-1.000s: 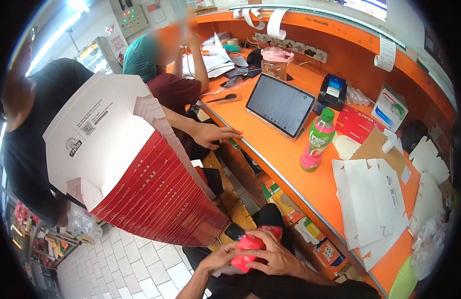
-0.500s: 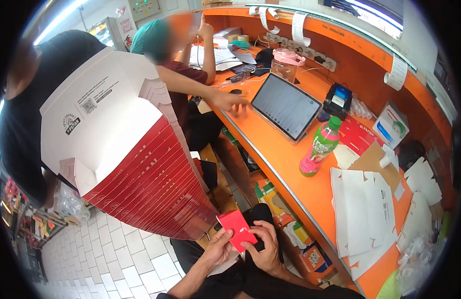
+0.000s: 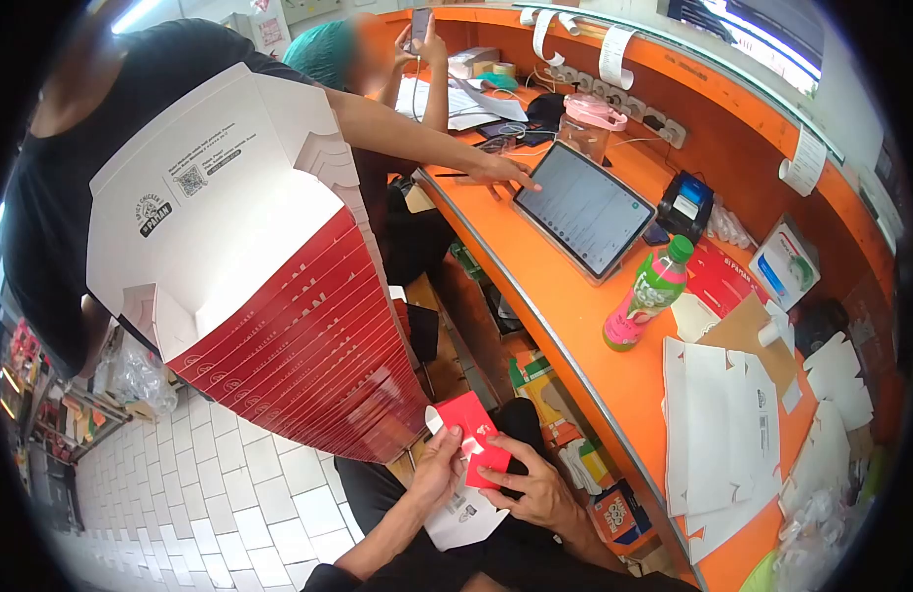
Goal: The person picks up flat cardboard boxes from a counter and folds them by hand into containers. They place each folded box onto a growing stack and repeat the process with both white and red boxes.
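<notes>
1. The red carton blank (image 3: 471,434), flat card w/ a white underside, is held tilted low in the centre, above the lap, btwn both hands.
2. It is gripped at its lower-left edge by the left hand (image 3: 439,474), fingers curled shut.
3. Its right side is pinched by the right hand (image 3: 535,490), thumb laid on the red face.
4. A fanned stack of flat cartons (image 3: 279,296), white top and red edges, is held just to the left by a co-worker.
5. White blanks (image 3: 723,424) and a bottle (image 3: 652,293) are seen on the orange counter (image 3: 565,296), to the right.
</notes>
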A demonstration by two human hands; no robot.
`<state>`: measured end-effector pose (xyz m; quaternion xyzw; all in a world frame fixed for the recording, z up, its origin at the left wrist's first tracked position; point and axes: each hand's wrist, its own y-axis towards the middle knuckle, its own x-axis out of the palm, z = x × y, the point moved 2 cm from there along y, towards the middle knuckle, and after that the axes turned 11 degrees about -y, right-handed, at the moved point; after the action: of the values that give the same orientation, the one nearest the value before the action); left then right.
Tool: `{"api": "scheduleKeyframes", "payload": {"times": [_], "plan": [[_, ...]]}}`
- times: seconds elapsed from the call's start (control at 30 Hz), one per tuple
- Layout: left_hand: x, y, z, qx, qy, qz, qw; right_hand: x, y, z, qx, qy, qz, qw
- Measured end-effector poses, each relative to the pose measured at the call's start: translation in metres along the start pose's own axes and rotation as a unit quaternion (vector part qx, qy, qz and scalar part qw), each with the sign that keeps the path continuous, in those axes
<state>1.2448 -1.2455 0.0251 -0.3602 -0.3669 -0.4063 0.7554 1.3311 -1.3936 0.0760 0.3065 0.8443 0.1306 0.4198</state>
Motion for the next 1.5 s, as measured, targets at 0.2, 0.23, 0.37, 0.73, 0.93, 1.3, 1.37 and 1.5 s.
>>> {"api": "scheduleKeyframes", "payload": {"times": [0.2, 0.23, 0.37, 0.73, 0.93, 1.3, 1.37, 1.5], "plan": [[-0.006, -0.012, -0.031, -0.018, 0.044, -0.022, 0.999, 0.012, -0.008, 0.004, 0.024, -0.119, 0.150, 0.981], [-0.005, -0.012, -0.032, -0.013, 0.053, -0.012, 0.998, 0.014, -0.010, 0.002, 0.021, -0.119, 0.149, 0.981], [0.015, -0.027, -0.015, 0.076, 0.323, -0.032, 0.943, 0.000, -0.012, -0.009, 0.073, -0.115, 0.217, 0.967], [0.114, -0.105, 0.056, 0.197, 0.666, -0.563, 0.447, -0.094, 0.007, -0.037, 0.102, 0.190, 0.343, 0.914], [0.149, -0.121, 0.094, 0.419, 0.738, -0.475, 0.234, -0.128, 0.026, -0.057, 0.059, 0.292, 0.307, 0.904], [0.188, -0.121, 0.157, 0.694, 0.582, -0.325, 0.273, -0.131, 0.068, -0.061, 0.025, 0.252, 0.097, 0.963], [0.197, -0.127, 0.166, 0.738, 0.533, -0.300, 0.285, -0.139, 0.084, -0.062, 0.158, 0.124, 0.145, 0.969], [0.180, -0.153, 0.206, 0.754, 0.437, -0.276, 0.405, -0.206, 0.100, -0.045, 0.098, 0.044, 0.252, 0.962]]}}
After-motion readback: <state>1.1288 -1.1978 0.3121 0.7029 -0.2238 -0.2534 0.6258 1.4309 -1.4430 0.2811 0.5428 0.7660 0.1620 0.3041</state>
